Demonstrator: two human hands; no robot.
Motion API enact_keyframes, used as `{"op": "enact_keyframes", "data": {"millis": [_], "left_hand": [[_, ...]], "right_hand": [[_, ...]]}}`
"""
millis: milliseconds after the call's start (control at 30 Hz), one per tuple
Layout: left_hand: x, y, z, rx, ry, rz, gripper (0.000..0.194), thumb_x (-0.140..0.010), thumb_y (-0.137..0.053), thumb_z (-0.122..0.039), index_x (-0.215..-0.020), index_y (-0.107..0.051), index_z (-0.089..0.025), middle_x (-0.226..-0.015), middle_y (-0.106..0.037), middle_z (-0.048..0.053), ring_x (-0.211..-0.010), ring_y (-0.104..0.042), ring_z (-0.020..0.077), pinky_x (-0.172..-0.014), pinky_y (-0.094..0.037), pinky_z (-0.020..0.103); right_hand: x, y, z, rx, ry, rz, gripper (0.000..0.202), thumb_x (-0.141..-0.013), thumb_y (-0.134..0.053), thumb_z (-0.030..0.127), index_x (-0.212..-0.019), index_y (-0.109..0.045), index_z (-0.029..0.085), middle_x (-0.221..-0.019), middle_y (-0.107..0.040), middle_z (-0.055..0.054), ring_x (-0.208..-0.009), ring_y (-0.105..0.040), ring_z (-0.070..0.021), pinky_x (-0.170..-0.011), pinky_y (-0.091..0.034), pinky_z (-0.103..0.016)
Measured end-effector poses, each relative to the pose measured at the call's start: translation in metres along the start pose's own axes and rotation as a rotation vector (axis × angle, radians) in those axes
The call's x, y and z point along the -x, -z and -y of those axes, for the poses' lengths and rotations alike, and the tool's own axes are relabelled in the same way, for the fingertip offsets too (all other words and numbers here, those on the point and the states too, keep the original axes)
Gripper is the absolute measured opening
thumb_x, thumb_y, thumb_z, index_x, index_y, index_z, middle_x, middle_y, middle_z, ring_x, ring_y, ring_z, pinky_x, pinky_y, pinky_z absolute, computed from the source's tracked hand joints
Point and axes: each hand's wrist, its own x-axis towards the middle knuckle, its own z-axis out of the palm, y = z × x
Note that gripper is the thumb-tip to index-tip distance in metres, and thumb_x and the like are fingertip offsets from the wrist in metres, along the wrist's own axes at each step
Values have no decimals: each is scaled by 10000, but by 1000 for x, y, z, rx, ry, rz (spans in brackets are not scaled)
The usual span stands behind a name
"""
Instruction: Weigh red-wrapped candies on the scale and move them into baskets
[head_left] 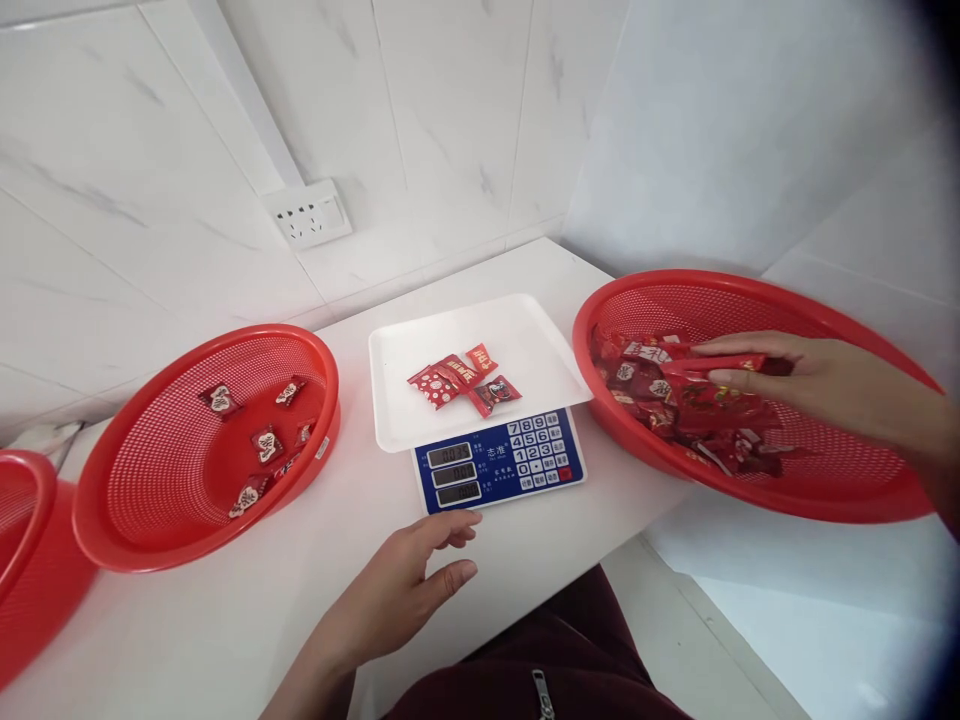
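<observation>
My right hand [795, 375] reaches into the right red basket [697, 285], its fingers and thumb closed on a red packet [720, 364] above a pile of red wrapped packets [675, 400]. My left hand [405, 585] hovers over the white table just in front of the scale [499, 465], fingers curved and apart from the thumb, holding nothing. On the scale's white tray [405, 340] several red packets [457, 375] lie in a small cluster. The blue panel has a keypad and three grey displays; the top one seems to read 0.035.
Several dark red packets [266, 443] lie in the left red basket [150, 400]. Another red basket [45, 580] is cut off at the left edge. A socket [309, 213] is on the tiled wall behind the white table [352, 480].
</observation>
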Motion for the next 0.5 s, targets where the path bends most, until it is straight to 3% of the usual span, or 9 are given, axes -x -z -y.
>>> {"op": "enact_keyframes", "data": {"millis": [100, 167, 267, 333, 367, 433, 500], "left_hand": [[-3, -4, -8, 112, -21, 88, 383, -876, -527, -379, -1247, -517, -285, -1168, -625, 60, -1084, -568, 208, -945, -442, 383], [-6, -11, -14, 258, -59, 159, 446, -879, -530, -370, -1305, -446, -273, -1183, -598, 85, -1063, -580, 205, -921, -461, 382], [-11, -26, -21, 425, -127, 222, 647, -860, -575, -325, -1416, -245, -324, -1336, -477, 109, -1081, -575, 207, -895, -484, 379], [-15, -34, -24, 400, -211, 155, 696, -841, -609, -280, -1420, -233, -368, -1421, -400, 84, -1171, -518, 217, -960, -442, 384], [-17, -37, -26, 354, -265, 98, 655, -838, -615, -260, -1399, -297, -374, -1432, -397, 63, -1226, -470, 222, -1007, -399, 385], [-19, -40, -28, 277, -351, -2, 501, -848, -601, -249, -1316, -457, -356, -1391, -467, 36, -1276, -415, 224, -1054, -339, 371], [-19, -40, -31, 272, -344, -46, 367, -865, -575, -273, -1228, -561, -319, -1299, -565, 38, -1219, -474, 219, -1032, -360, 348]], "right_hand": [[19, 5, 11, -235, 14, -34, 412, -738, -586, 589, -1099, -635, 397, -1225, -619, -5, -1126, -549, -292, -877, -465, -447], [39, 2, 27, -450, 205, 31, 394, -743, -605, 590, -1082, -657, 398, -1259, -592, -28, -1217, -478, -286, -927, -440, -428], [70, -18, 65, -815, 503, 460, 327, -764, -665, 474, -1084, -665, 406, -1256, -581, -44, -1205, -500, -243, -927, -456, -360], [86, -38, 93, -1043, 518, 736, 324, -776, -656, 466, -1089, -668, 383, -1243, -579, -57, -1135, -557, -239, -914, -464, -389], [91, -48, 104, -1150, 505, 805, 324, -768, -661, 473, -1076, -677, 372, -1212, -595, -55, -1096, -581, -233, -910, -465, -398], [99, -67, 119, -1296, 442, 845, 332, -753, -672, 485, -1055, -689, 349, -1188, -616, -53, -1095, -578, -231, -931, -442, -407], [102, -81, 124, -1383, 334, 833, 335, -754, -674, 483, -1053, -689, 331, -1169, -638, -58, -1069, -592, -229, -921, -443, -407]]}}
